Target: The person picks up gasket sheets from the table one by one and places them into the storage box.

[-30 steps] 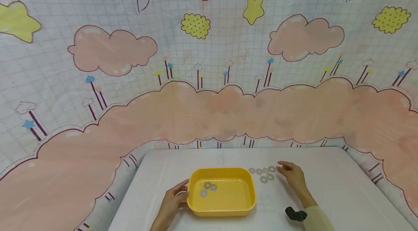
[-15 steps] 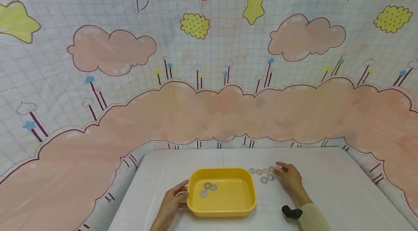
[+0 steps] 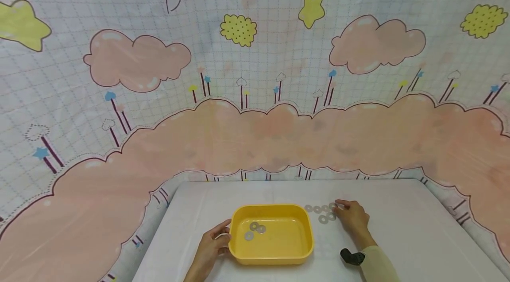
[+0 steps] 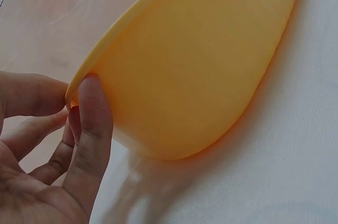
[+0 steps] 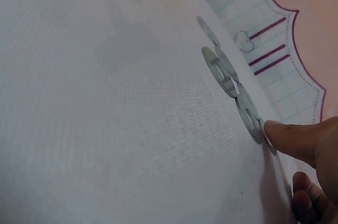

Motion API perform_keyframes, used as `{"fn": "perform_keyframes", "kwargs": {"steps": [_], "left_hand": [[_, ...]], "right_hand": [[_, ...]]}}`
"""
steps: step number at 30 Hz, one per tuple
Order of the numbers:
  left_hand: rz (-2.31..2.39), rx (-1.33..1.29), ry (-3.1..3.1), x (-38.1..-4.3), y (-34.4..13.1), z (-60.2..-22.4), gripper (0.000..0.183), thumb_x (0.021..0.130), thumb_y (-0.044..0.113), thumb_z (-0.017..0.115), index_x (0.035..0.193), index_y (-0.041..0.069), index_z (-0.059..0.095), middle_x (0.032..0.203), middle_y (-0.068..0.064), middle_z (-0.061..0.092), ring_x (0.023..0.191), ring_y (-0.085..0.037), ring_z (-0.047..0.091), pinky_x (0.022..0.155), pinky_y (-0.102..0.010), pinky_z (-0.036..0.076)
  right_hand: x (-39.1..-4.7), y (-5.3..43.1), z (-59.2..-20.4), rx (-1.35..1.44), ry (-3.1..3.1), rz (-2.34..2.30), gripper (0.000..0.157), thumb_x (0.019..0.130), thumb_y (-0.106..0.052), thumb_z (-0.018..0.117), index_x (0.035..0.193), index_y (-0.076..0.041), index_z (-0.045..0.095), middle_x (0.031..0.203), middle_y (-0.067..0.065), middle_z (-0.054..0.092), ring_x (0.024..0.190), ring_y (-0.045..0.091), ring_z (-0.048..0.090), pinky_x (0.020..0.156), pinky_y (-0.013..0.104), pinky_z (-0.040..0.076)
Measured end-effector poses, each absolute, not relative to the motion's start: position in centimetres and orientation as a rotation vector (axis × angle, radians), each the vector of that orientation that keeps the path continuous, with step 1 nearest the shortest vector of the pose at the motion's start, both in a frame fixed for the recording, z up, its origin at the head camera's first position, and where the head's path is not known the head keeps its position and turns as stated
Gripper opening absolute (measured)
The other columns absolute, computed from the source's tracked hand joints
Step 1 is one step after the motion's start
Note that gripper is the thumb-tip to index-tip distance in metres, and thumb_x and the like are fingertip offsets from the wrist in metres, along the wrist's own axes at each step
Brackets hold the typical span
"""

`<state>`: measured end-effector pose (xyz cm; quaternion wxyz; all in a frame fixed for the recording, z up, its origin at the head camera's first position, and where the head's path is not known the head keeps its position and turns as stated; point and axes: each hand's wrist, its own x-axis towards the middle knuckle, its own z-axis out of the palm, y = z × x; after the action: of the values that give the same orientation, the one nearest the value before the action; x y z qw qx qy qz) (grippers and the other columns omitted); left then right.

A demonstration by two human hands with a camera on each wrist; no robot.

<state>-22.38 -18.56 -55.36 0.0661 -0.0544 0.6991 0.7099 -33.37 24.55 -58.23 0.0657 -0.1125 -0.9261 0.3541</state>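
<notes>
My left hand [image 3: 206,246] holds the left end of a yellow plastic tray [image 3: 272,260]. In the left wrist view the thumb [image 4: 94,113] lies under the tray's rim on the outer wall and the index finger meets the rim opposite. Inside the tray, toward its left, are three flat grey metal washers [image 3: 249,236]. Right of the tray, several more washers [image 3: 323,219] lie in a loose cluster on the table. My right hand [image 3: 354,220] is at the cluster's right end. Its thumb [image 5: 288,137] touches the edge of the end washer [image 5: 268,142]; the right wrist view hides the index fingertip.
A white-covered table [image 3: 207,198] carries everything. Behind it hangs a cloth [image 3: 279,136] printed with clouds and stars. A black band-like object [image 3: 352,257] sits at the right sleeve's [image 3: 378,264] cuff.
My right hand has moved slightly left, its fingertips now reaching the end washer of the cluster. The left hand and the tray have stayed in place.
</notes>
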Motion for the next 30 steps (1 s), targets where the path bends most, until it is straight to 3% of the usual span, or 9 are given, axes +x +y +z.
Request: {"fn": "perform_keyframes", "kwargs": {"steps": [17,23,30], "left_hand": [[2.157,-0.172,2.102,-22.3,-18.5,-55.7,0.06,0.085,0.01,0.06,0.141,0.006,0.039,0.108,-0.004,0.049,0.08,-0.011,0.056,0.067,-0.029,0.056],[2.156,-0.169,2.107,-21.8,-18.5,-55.6,0.06,0.084,0.01,0.06,0.141,0.005,0.039,0.109,-0.005,0.049,0.079,-0.011,0.057,0.067,-0.029,0.056],[2.153,-0.174,2.109,-21.4,-18.6,-55.6,0.06,0.084,0.01,0.06,0.141,0.006,0.04,0.109,-0.005,0.049,0.079,-0.011,0.056,0.066,-0.028,0.055]], "right_hand": [[-33.0,24.4,-58.3,-0.314,-2.719,1.062,0.027,0.078,-0.025,0.07,0.104,-0.015,0.069,0.102,0.013,0.065,0.096,0.032,0.056,0.079,0.047,0.03],[-32.1,24.5,-58.1,-0.359,-2.615,1.18,0.023,0.08,-0.02,0.066,0.101,-0.01,0.068,0.092,0.008,0.064,0.085,0.026,0.054,0.074,0.038,0.032],[-31.1,24.6,-58.1,-0.355,-2.599,1.222,0.019,0.085,-0.016,0.061,0.101,-0.008,0.067,0.09,0.01,0.064,0.084,0.024,0.053,0.069,0.03,0.035]]}}
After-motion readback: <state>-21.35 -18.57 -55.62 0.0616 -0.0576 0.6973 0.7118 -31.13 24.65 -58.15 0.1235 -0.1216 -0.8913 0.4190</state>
